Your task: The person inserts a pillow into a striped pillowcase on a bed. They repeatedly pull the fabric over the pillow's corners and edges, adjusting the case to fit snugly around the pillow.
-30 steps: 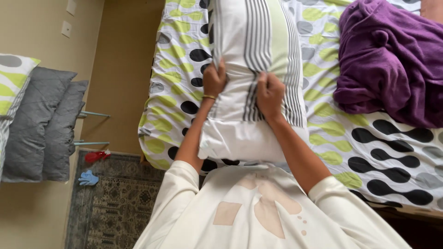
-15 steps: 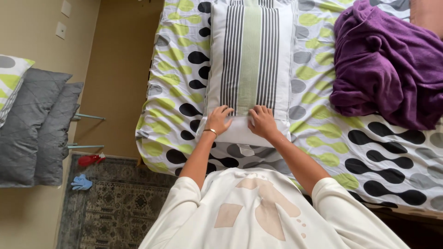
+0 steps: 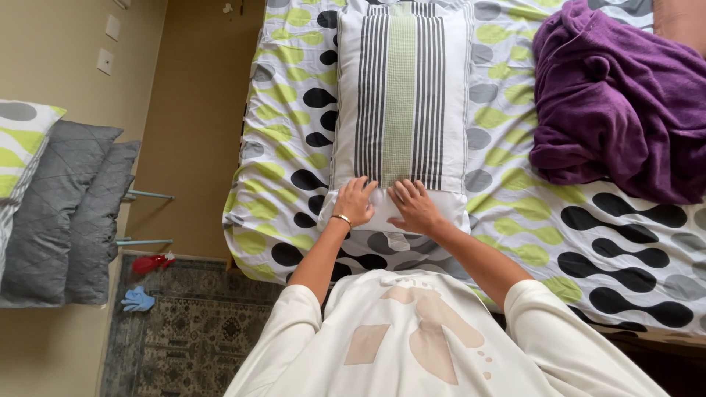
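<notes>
Head view: left hand (image 3: pixel 356 201) and right hand (image 3: pixel 415 208), fingers spread, press the striped pillow's (image 3: pixel 401 95) near edge, purple blanket (image 3: pixel 618 103) well apart.

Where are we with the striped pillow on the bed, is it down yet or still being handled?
Done: the striped pillow lies flat on the spotted bed cover, beside the purple blanket. In hand: the left hand and right hand press flat on its near end. Left: the blanket is bunched, and grey pillows are stacked off the bed.
</notes>
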